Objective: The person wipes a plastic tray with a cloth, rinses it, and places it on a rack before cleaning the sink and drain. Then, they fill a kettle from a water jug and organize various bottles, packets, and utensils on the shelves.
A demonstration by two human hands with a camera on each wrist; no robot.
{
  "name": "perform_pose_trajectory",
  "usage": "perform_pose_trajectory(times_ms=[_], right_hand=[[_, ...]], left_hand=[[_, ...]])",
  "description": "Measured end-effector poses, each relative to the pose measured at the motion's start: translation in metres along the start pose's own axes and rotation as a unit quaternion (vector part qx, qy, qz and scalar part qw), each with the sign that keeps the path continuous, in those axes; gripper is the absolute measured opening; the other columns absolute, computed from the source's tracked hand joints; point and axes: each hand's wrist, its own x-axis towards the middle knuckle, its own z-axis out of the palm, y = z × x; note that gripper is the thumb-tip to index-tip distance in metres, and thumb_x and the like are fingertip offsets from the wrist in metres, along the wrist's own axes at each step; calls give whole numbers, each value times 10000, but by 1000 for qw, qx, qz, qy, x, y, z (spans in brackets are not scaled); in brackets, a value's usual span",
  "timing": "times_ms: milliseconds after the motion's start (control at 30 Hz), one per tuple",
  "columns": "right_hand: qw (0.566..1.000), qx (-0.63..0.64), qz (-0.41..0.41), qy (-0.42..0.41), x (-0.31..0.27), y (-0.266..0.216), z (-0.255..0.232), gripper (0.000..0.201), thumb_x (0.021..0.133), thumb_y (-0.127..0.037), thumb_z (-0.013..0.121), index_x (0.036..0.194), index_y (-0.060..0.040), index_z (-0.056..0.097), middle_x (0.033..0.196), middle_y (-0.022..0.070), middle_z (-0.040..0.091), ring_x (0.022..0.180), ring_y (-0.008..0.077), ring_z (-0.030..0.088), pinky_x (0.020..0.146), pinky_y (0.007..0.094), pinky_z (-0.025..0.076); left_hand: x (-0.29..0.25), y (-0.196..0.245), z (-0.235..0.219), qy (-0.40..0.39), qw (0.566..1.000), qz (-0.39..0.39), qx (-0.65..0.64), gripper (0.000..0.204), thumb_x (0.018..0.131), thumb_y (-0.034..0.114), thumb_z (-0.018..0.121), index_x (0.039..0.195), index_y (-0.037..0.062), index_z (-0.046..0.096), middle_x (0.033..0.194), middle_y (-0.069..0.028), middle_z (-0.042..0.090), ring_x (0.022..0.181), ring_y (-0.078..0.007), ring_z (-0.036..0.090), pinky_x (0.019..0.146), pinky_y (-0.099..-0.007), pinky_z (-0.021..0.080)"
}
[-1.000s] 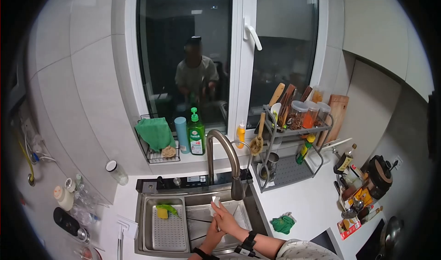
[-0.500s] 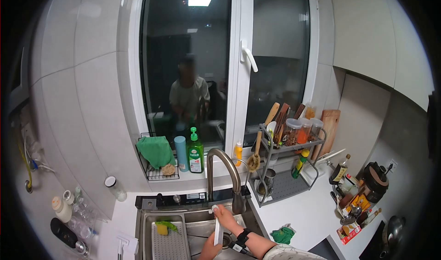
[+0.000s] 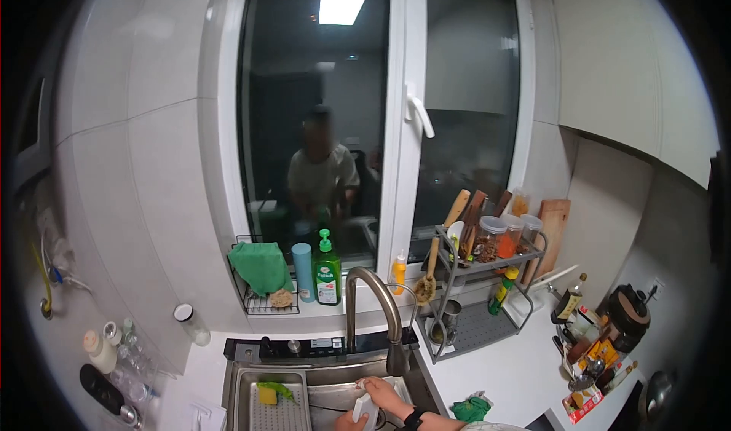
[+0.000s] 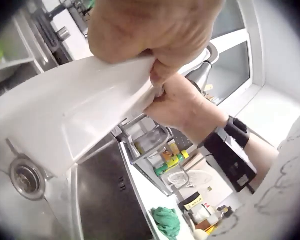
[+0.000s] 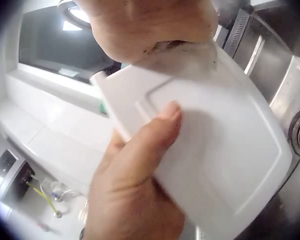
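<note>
Head view: biggest is the dark glass window w/ white frame [image 3: 472, 58] at the far side. White smooth surface [image 3: 457, 385] runs left & right of the rectangular stainless-steel sink [image 3: 326, 397], near centre. Far right of sink stands a grey metal 2-tier rack [image 3: 480, 323]; brushed-metal gooseneck tap [image 3: 352, 317] rises at sink's far edge. Perforated metal drain tray [image 3: 266, 416] sits in sink's left part.

White flat rounded-corner panel, plastic-looking [image 3: 365, 412], is held up over sink bowl, right of tray, on tap's near side, tilted. L hand [image 3: 350, 422] grips it, thumb flat on its face per R wrist cam. R hand [image 3: 383, 394], w/ black wrist strap, is on its far end; fingers mostly hidden, can't tell if gripping.

Smaller stuff: green clear pump bottle w/ label [image 3: 327, 279] far left of tap; crumpled green cloth [image 3: 471, 408] on surface just right of sink; round metal drain [image 4: 27, 176] below panel; yellow blocky sponge [image 3: 267, 394] in tray.
</note>
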Motion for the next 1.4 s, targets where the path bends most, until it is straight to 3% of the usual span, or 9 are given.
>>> perform_pose_trajectory(times_ms=[200, 267, 467, 533, 733, 933, 1033, 1233, 1400], right_hand=[[997, 35, 26, 64, 0, -12, 8, 314, 935, -196, 352, 1022, -13, 593, 1022, 135, 618, 1049, 262, 543, 910, 317, 391], [987, 21, -134, 81, -17, -25, 33, 321, 941, -194, 332, 1042, -25, 586, 1066, 129, 605, 1144, 282, 480, 977, 328, 339], [990, -116, -84, 8, 3, 0, 16, 305, 930, -191, 338, 1007, -41, 591, 1027, 102, 618, 1019, 267, 548, 975, 332, 340], [990, 39, 127, -56, 19, 9, 0, 307, 930, -208, 345, 1015, -32, 582, 979, 87, 621, 848, 201, 578, 870, 312, 412], [916, 359, 178, 3, 15, 4, 4, 343, 942, -236, 332, 1045, 3, 555, 917, 121, 609, 818, 179, 570, 780, 288, 428], [999, -29, 30, 4, -28, 77, 19, 442, 961, -306, 304, 1173, 46, 465, 1136, 196, 521, 1080, 287, 473, 909, 345, 352], [997, -6, 74, -4, -51, 54, 20, 494, 965, -297, 321, 1267, 88, 385, 1281, 274, 424, 1239, 360, 360, 1033, 344, 266], [997, 61, 56, -4, -32, 75, 21, 495, 981, -334, 256, 1130, 69, 503, 1055, 225, 583, 989, 333, 544, 861, 374, 408], [966, 220, 132, 41, -24, 67, 34, 454, 969, -314, 264, 1142, 41, 488, 1063, 193, 580, 986, 313, 547, 841, 374, 419]], left_hand=[[4, -1, 2, 97, 995, -4, 0, 292, 856, 204, 550, 1031, -29, 580, 875, -197, 632, 817, -260, 601, 720, -364, 449], [9, 1, -3, 53, 996, -72, -6, 347, 870, 245, 539, 1078, -33, 562, 970, -170, 631, 904, -267, 586, 777, -356, 438], [4, -18, -17, -52, 992, -32, -107, 348, 900, 208, 495, 1172, -9, 518, 1107, -125, 590, 1032, -223, 532, 875, -348, 405], [-11, 29, -27, -25, 993, -81, -83, 344, 896, 183, 498, 1183, -7, 511, 1104, -114, 590, 1020, -216, 533, 881, -342, 399], [-12, 27, -20, 83, 969, -56, -226, 313, 890, 167, 498, 1130, -31, 529, 1061, -80, 602, 967, -197, 544, 857, -333, 410], [5, -7, -21, 91, 900, -41, -423, 303, 896, 156, 476, 1131, -27, 531, 1066, -116, 598, 973, -232, 544, 867, -340, 407], [3, -8, -29, 119, 979, -43, -161, 297, 906, 133, 448, 1153, -14, 523, 1097, -134, 585, 988, -234, 541, 878, -339, 414], [9, 28, -42, 148, 905, -122, -379, 301, 930, 145, 411, 1174, -2, 508, 1111, -183, 572, 1006, -294, 539, 887, -351, 425], [16, 21, -28, 176, 955, -23, -239, 311, 932, 187, 426, 1148, -9, 534, 1049, -165, 607, 930, -271, 572, 838, -351, 441]])
